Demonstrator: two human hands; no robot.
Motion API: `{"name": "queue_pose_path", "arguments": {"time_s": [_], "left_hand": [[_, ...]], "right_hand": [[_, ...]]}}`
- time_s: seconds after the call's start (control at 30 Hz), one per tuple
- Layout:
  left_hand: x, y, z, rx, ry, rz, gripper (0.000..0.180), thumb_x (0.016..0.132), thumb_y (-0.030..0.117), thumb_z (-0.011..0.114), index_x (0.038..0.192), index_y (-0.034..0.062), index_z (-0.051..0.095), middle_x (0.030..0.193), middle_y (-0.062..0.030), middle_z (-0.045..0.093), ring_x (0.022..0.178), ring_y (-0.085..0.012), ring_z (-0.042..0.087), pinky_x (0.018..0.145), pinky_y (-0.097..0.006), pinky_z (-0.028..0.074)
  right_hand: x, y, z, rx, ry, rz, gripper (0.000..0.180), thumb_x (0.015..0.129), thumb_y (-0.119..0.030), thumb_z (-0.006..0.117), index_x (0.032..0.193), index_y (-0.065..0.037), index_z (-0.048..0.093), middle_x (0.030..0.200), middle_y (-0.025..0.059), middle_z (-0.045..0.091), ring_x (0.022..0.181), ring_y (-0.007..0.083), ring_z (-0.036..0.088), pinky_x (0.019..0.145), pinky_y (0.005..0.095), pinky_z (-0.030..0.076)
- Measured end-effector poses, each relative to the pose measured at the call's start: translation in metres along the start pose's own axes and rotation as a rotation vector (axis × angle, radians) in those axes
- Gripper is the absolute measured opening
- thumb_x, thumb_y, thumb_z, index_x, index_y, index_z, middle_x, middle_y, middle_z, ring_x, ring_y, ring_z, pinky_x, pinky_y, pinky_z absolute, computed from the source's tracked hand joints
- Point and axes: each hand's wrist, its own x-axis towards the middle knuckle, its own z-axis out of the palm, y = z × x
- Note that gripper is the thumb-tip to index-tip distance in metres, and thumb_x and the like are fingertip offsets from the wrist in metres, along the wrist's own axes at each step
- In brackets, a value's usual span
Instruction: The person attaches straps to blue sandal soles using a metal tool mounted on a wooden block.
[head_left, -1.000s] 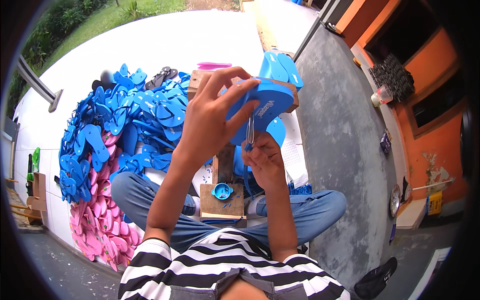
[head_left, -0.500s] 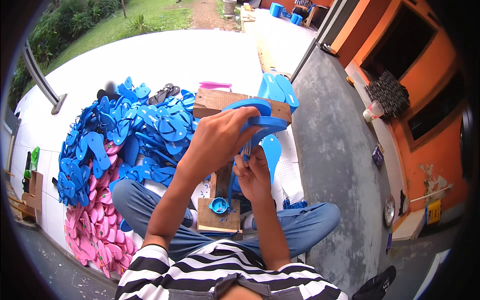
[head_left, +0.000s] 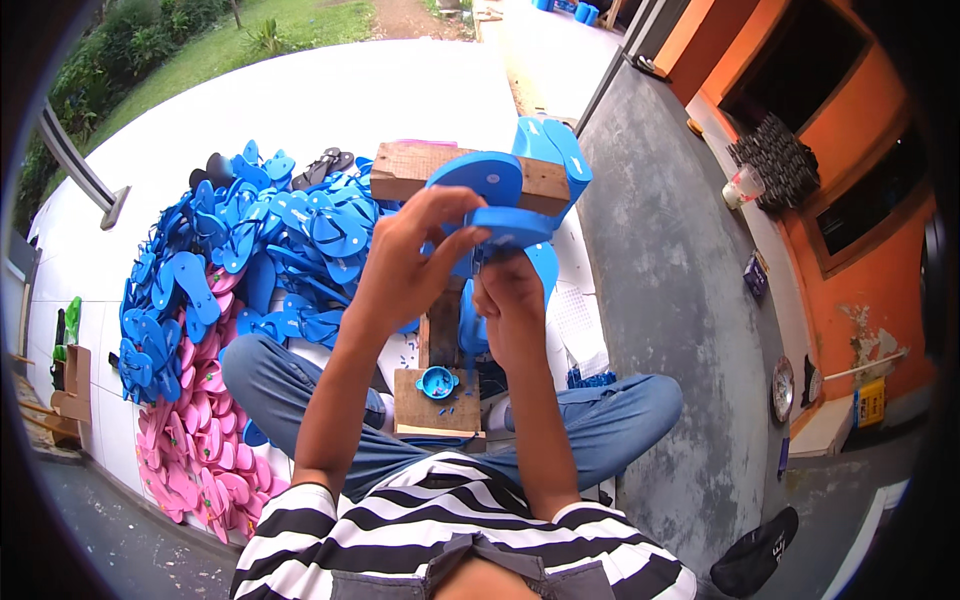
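Observation:
My left hand (head_left: 405, 255) is closed on a blue flip-flop sole (head_left: 512, 226), its thumb and fingers at the left edge. A second blue sole (head_left: 485, 176) stands tilted just beyond, against a wooden beam (head_left: 400, 172); whether my fingers grip this one too is unclear. Right beneath the nearer sole, my right hand (head_left: 512, 295) is closed, fingertips drawn together by a slim dark piece mostly hidden behind them. Below my hands, a small blue cup (head_left: 437, 382) with little blue bits sits on a wooden board (head_left: 408, 415), more bits scattered around it.
A big heap of blue flip-flops (head_left: 320, 225) lies to the left, with pink flip-flops (head_left: 205, 440) nearer me. More blue soles (head_left: 548, 150) stand behind the beam's right end. A paper sheet (head_left: 578, 325) lies by my right knee. Along the orange wall stands a plastic cup (head_left: 742, 187).
The farther sole has tipped up to show more of its face, and the gap between the two soles has widened. My right hand has risen closer beneath the nearer sole.

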Motion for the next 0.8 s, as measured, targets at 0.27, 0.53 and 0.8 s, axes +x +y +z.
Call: {"name": "queue_pose_path", "arguments": {"time_s": [0.27,0.53,0.8], "left_hand": [[-0.026,-0.010,0.014,-0.239,0.048,-0.022,0.031,0.101,0.024,0.054,0.124,0.0031,0.054,0.108,-0.0107,0.067,0.094,-0.0141,0.062,0.081,-0.031,0.049],[0.001,-0.006,0.032,-0.397,-0.009,-0.070,0.034,0.104,0.031,0.049,0.116,-0.0001,0.058,0.094,0.0006,0.057,0.081,-0.0055,0.046,0.070,-0.021,0.038],[-0.032,0.008,0.041,-0.409,0.094,-0.217,0.034,0.103,0.035,0.052,0.094,0.0026,0.057,0.075,0.0050,0.049,0.069,-0.0029,0.039,0.058,-0.021,0.034]], "right_hand": [[0.006,-0.050,0.013,-0.706,0.140,-0.333,0.049,0.090,-0.027,0.071,0.130,-0.008,0.053,0.126,0.0123,0.054,0.122,0.0253,0.050,0.102,0.0398,0.042],[0.052,-0.060,0.012,-0.588,-0.167,-0.191,0.041,0.090,-0.020,0.071,0.127,-0.006,0.060,0.111,0.0068,0.068,0.105,0.0144,0.061,0.092,0.0311,0.048],[0.000,-0.029,0.034,-0.467,0.199,-0.158,0.031,0.091,-0.020,0.070,0.115,-0.001,0.064,0.096,0.0028,0.068,0.087,0.0083,0.060,0.077,0.0254,0.049]]}}
